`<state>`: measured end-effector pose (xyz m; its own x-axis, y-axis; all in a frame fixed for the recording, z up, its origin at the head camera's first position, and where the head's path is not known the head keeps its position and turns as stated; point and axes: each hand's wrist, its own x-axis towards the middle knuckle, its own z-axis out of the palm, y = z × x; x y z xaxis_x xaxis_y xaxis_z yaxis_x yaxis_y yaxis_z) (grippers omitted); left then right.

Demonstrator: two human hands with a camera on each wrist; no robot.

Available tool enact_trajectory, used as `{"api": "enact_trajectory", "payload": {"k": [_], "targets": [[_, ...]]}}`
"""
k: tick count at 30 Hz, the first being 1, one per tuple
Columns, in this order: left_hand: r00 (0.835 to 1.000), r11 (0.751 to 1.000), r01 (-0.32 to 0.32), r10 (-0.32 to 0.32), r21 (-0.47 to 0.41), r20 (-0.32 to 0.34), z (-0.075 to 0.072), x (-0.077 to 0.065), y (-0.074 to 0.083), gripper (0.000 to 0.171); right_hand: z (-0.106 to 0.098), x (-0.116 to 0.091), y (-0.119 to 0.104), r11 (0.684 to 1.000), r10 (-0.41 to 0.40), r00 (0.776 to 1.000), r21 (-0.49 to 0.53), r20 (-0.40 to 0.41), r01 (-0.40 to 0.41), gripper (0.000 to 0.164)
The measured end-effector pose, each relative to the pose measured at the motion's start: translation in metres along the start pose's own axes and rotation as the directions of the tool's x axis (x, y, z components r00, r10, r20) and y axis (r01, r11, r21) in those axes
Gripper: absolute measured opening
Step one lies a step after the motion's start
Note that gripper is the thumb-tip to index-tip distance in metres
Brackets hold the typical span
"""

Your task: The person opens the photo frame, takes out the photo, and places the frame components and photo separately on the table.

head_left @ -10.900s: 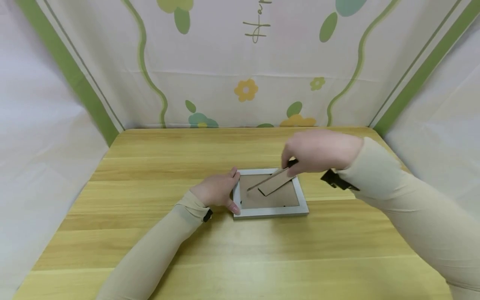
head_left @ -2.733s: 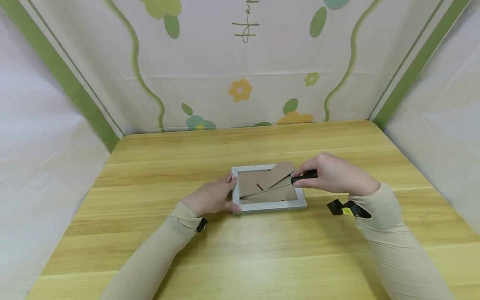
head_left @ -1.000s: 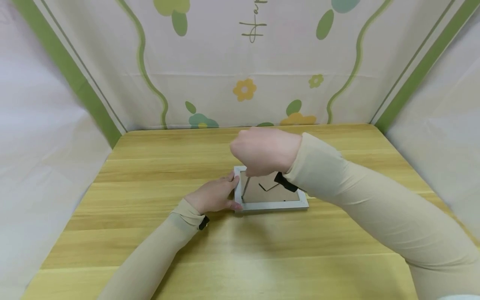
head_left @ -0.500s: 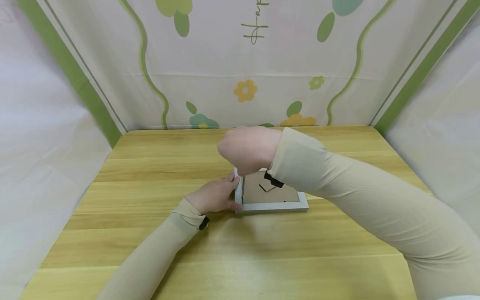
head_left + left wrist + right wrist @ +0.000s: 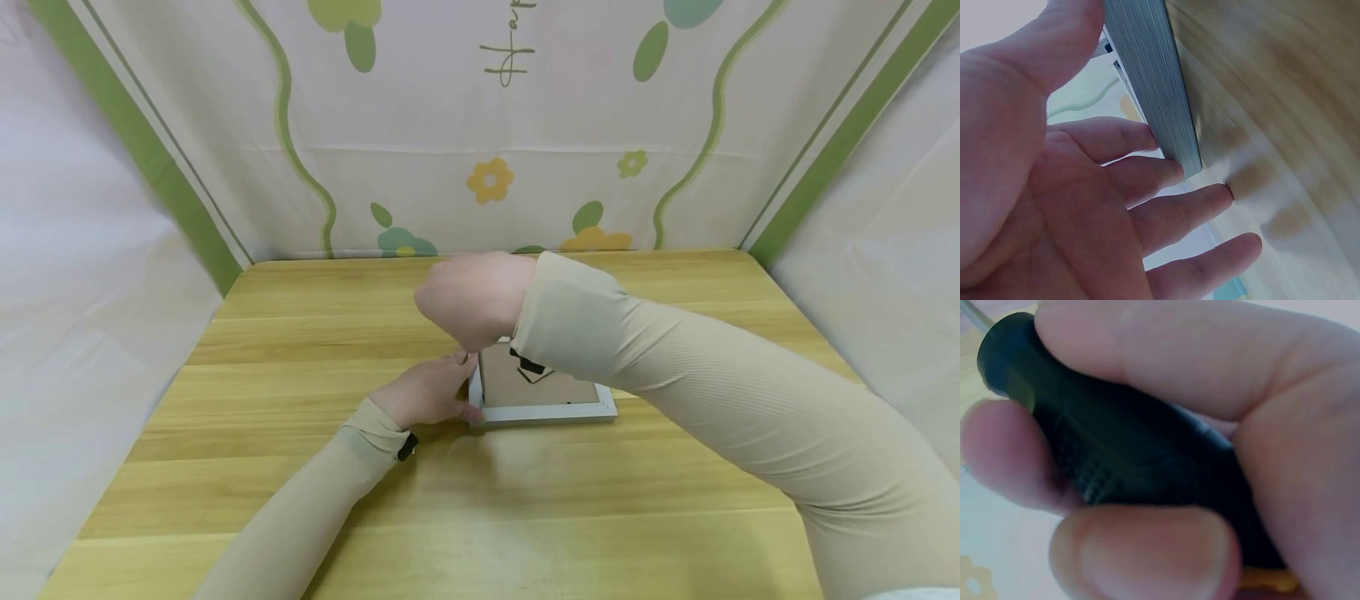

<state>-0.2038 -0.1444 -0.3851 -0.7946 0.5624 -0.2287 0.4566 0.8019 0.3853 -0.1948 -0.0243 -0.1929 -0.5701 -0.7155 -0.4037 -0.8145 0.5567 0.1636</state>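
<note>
A picture frame point(image 5: 551, 412) with a pale border lies back side up on the table, its brown backing board point(image 5: 517, 392) showing. My left hand point(image 5: 426, 390) holds the frame's left end, thumb at the near corner. In the left wrist view two fingertips touch the grey side edge, while the other two stretch past it. My right hand point(image 5: 472, 300) is above the frame's far left corner and grips a screwdriver point(image 5: 1135, 444) by its black handle. In the head view that hand covers the screwdriver, so where its tip rests is hidden.
A wooden table point(image 5: 300, 333) spreads around the frame. Behind it hangs a white curtain point(image 5: 420, 108) with flower prints. Dark V-shaped lines of the stand leg point(image 5: 534, 380) show on the backing, partly behind the black strap point(image 5: 527, 362) at my right wrist.
Over the last second my right hand has moved left with the screwdriver, whose shaft has gone from sight in the head view. My left hand stays at the frame's left end.
</note>
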Motion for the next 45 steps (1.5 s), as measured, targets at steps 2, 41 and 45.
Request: {"api": "enact_trajectory", "payload": {"k": [2,41,45], "targets": [[1.0,1.0,-0.014,0.014,0.004,-0.006,0.0,-0.001,0.0,0.101,-0.001,0.001,-0.002,1.0,0.007,1.0,-0.003,0.015,-0.007,0.015],[1.0,0.997,-0.012,0.013,0.081,-0.022,-0.001,0.001,0.002,0.1,0.021,-0.07,0.064,0.979,-0.014,0.976,0.198,-0.219,0.058,0.018],[1.0,0.997,-0.006,0.006,0.079,-0.01,-0.001,0.001,0.003,0.1,0.05,-0.087,0.078,0.961,-0.028,0.944,0.25,-0.327,0.116,0.006]]}}
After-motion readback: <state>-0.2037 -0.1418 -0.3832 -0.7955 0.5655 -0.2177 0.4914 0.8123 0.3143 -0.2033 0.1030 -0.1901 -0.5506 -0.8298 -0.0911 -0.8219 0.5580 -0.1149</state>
